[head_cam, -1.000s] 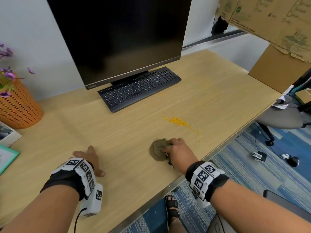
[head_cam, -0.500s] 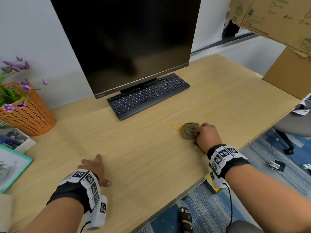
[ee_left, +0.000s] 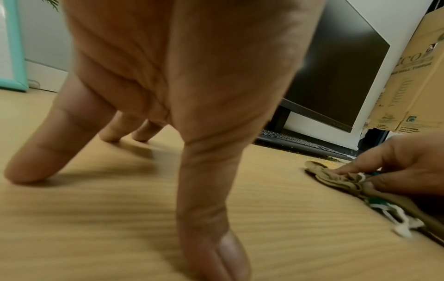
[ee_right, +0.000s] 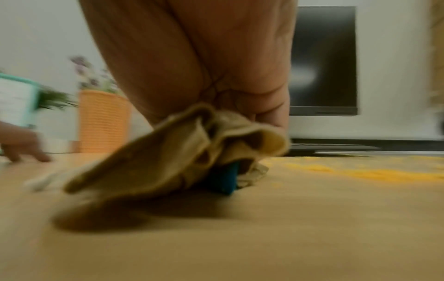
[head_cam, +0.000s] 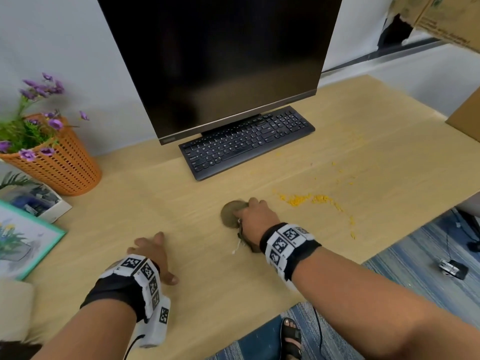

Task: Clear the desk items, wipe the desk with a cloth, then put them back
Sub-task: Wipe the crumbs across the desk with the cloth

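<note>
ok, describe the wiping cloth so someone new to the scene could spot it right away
Start at the black monitor and keyboard on the wooden desk, then come toward the near edge, right of centre. The cloth is the crumpled olive-brown wad under the right hand, just left of the yellow crumbs; nothing else there is soft and bunched.

Cardboard box (ee_left: 413, 79) — partial print "eco", remainder illegible.
</note>
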